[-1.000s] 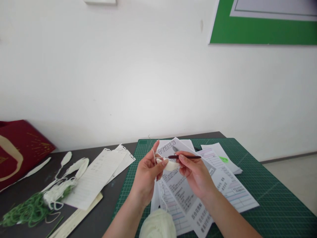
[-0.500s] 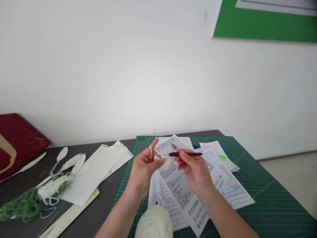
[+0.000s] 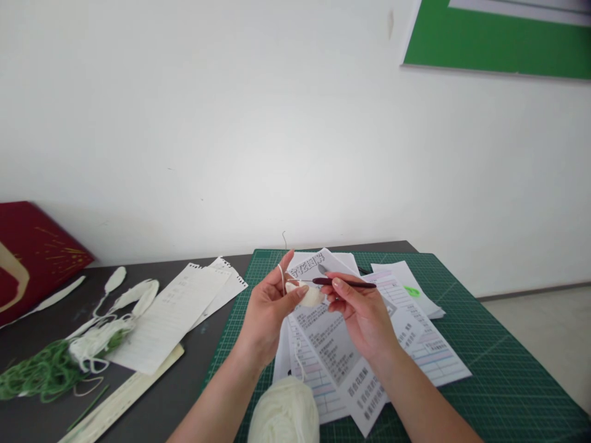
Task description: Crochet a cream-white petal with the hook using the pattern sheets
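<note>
My left hand point(image 3: 268, 314) pinches a small cream crochet piece point(image 3: 310, 296) between thumb and fingers, with a strand of cream yarn point(image 3: 282, 277) running over the raised index finger. My right hand point(image 3: 357, 311) is closed on a dark red crochet hook point(image 3: 344, 283), held level with its tip at the crochet piece. Both hands hover above printed instruction sheets point(image 3: 332, 344) on a green cutting mat point(image 3: 489, 363). A ball of cream yarn point(image 3: 284, 412) lies at the near edge between my forearms, its strand leading up to the left hand.
On the dark table point(image 3: 194, 369) to the left lie lined paper sheets point(image 3: 173, 317), a pile of green yarn point(image 3: 39, 375), white crocheted petals point(image 3: 133, 301) and a pale ruler point(image 3: 120, 400). A dark red bag point(image 3: 32, 252) leans at the far left. A white wall stands behind.
Both hands with hook and crochet piece have shifted slightly up and left in view as the camera tilted; the hook tip has come closer to the piece.
</note>
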